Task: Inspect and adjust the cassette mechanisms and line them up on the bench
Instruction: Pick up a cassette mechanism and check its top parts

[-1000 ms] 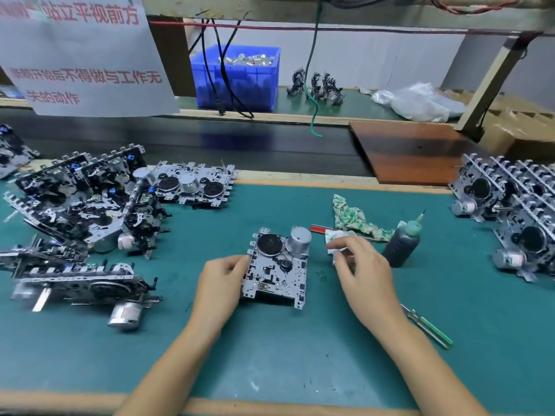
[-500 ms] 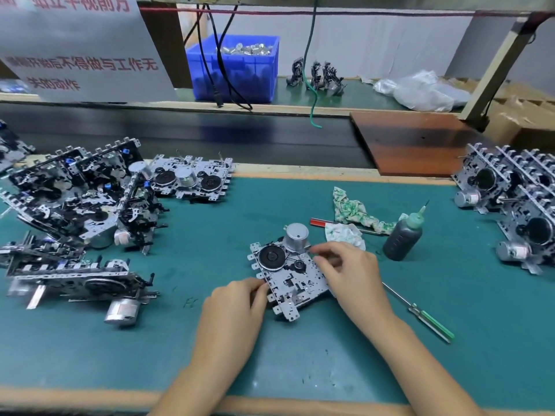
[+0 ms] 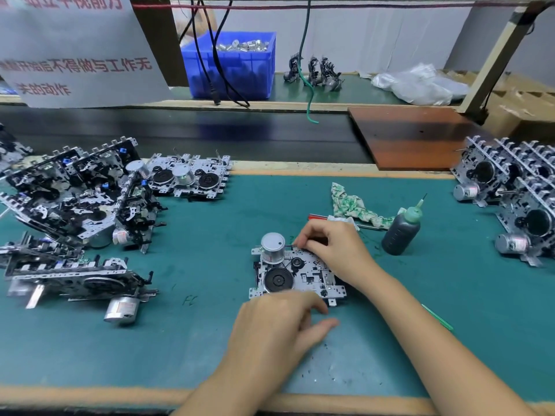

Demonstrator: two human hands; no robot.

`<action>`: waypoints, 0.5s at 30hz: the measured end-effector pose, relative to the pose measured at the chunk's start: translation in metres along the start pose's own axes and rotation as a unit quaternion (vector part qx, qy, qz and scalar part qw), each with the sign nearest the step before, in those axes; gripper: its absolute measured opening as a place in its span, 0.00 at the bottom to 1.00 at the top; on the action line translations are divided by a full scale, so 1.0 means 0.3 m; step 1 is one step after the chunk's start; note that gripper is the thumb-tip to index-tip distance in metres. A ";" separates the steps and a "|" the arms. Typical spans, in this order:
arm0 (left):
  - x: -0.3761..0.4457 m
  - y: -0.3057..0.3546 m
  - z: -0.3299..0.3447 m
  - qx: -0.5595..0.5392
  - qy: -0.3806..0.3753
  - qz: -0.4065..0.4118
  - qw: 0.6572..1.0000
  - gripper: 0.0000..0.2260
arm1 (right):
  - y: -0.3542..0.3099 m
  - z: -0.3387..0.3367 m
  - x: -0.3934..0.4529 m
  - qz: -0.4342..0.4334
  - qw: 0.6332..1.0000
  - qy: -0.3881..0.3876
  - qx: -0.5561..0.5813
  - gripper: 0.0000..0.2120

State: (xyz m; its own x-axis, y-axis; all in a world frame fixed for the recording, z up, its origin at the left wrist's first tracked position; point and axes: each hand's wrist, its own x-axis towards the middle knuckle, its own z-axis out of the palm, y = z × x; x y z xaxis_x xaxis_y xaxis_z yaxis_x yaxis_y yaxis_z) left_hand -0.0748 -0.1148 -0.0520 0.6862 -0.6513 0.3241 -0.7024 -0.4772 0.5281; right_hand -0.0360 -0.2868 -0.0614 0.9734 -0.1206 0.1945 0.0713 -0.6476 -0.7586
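From the head camera, I am working at a teal felt-covered bench (image 3: 210, 340) with one flat silver cassette mechanism (image 3: 295, 273) lying in the middle of it, its round silver motor (image 3: 272, 247) at the far left corner and a black flywheel (image 3: 278, 279) facing up. My left hand (image 3: 276, 328) is resting on the near edge of the plate, fingers curled over it and thumb stretched out to the right; exactly how they are gripping is hidden under the hand. My right hand (image 3: 333, 250) is reaching over the far right part, fingertips pinched narrowly on a small piece at the far edge beside the motor, too small to make out.

A blue plastic bin (image 3: 231, 70) is sitting on the back shelf, holding a heap of small silver cylinders (image 3: 243, 45); black cables are hanging in front of it. A dark squeeze bottle with a green nozzle cap (image 3: 402, 229) is standing just right of my right hand, its contents not showing. A crumpled green-and-white rag (image 3: 354, 207) is lying beside it, partly covering a red-handled tool (image 3: 318, 217).

A jumbled pile of silver-and-black mechanisms (image 3: 75, 205) is crowding the left of the bench, and an upright row of mechanisms (image 3: 510, 199) is running off the right edge. My right forearm is covering most of a green-handled screwdriver (image 3: 438, 318). A white paper sign with red characters (image 3: 75, 49) is being cut off at top left.
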 end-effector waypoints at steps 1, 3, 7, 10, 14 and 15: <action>0.009 -0.025 -0.007 -0.022 0.055 0.024 0.998 0.12 | 0.005 0.003 -0.001 0.000 1.000 0.005 0.010 0.23; 0.030 -0.083 -0.032 -0.051 0.150 0.043 0.986 0.16 | 0.014 0.008 -0.004 0.003 1.000 0.014 0.020 0.23; 0.069 -0.214 -0.084 -0.091 0.016 -0.004 0.996 0.45 | 0.023 0.011 -0.003 0.004 0.999 0.016 0.034 0.23; 0.060 -0.277 -0.073 -0.103 -0.115 -0.016 0.988 0.57 | 0.028 0.013 0.001 0.006 0.999 0.017 0.040 0.22; 0.065 -0.304 -0.065 -0.089 -0.130 -0.009 0.987 0.54 | 0.026 0.013 -0.003 0.004 0.999 0.013 0.045 0.20; 0.069 -0.305 -0.066 -0.091 -0.130 -0.009 0.987 0.53 | 0.024 0.011 -0.004 0.002 0.999 0.012 0.046 0.19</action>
State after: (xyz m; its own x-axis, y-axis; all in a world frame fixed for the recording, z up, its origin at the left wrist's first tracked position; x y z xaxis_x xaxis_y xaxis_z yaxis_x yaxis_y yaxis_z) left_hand 0.0074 -0.0732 -0.0781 0.6106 -0.7837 0.1136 -0.6282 -0.3920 0.6721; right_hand -0.0358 -0.2888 -0.0692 0.9683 -0.1417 0.2059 0.0886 -0.5760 -0.8127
